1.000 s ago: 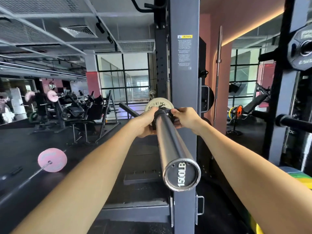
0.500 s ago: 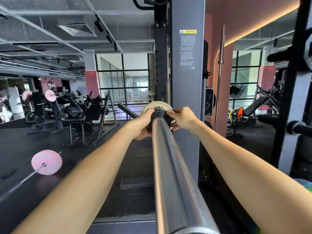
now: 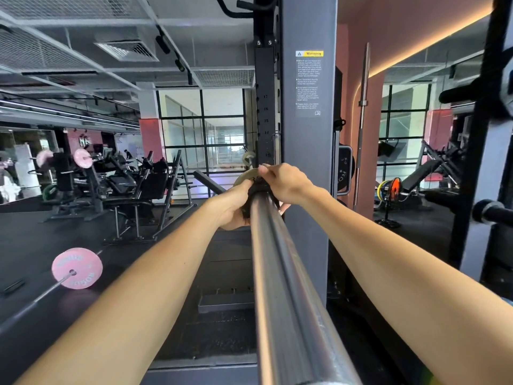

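Observation:
A steel barbell sleeve (image 3: 288,287) runs from the bottom of the view away from me at chest height. A black collar (image 3: 256,188) sits on it against a small pale weight plate (image 3: 243,177). My left hand (image 3: 231,208) grips the collar from the left and below. My right hand (image 3: 286,183) grips it from above and the right, fingers curled over its top. Most of the collar and the plate is hidden by my hands.
The grey rack upright (image 3: 305,151) stands just right of the bar. A pink plate on a barbell (image 3: 77,268) lies on the dark floor at left. Benches and machines (image 3: 133,187) stand behind it. Another bar end (image 3: 491,212) juts in at right.
My view has moved closer along the sleeve, so its end cap has dropped out of sight. My right hand has shifted up over the collar; my left has slid lower.

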`<move>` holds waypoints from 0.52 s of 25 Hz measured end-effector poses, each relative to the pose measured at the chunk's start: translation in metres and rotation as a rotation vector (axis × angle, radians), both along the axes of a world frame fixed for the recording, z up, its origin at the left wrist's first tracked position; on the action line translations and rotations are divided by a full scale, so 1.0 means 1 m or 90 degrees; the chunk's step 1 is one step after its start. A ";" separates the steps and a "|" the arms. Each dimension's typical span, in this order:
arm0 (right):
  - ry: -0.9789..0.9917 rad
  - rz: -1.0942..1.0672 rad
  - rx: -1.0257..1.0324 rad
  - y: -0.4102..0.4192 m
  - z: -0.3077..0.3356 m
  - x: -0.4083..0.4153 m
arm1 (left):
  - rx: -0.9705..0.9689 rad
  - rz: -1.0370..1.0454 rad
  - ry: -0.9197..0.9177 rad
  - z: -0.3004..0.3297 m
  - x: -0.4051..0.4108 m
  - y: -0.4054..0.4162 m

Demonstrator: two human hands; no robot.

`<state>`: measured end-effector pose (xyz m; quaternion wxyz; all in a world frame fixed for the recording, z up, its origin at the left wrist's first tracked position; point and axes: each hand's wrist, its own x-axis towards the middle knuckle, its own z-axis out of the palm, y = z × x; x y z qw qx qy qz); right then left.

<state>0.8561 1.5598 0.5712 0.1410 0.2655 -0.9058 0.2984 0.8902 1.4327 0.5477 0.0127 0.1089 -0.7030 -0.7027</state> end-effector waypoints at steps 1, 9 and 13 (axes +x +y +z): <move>-0.034 0.016 -0.007 0.001 0.002 0.000 | -0.003 0.003 -0.001 0.001 0.001 0.000; -0.147 0.068 -0.009 -0.004 0.005 0.003 | -0.014 -0.001 0.003 0.001 0.000 0.003; -0.158 0.089 -0.054 0.005 0.003 -0.006 | 0.008 0.053 -0.010 0.005 0.000 0.004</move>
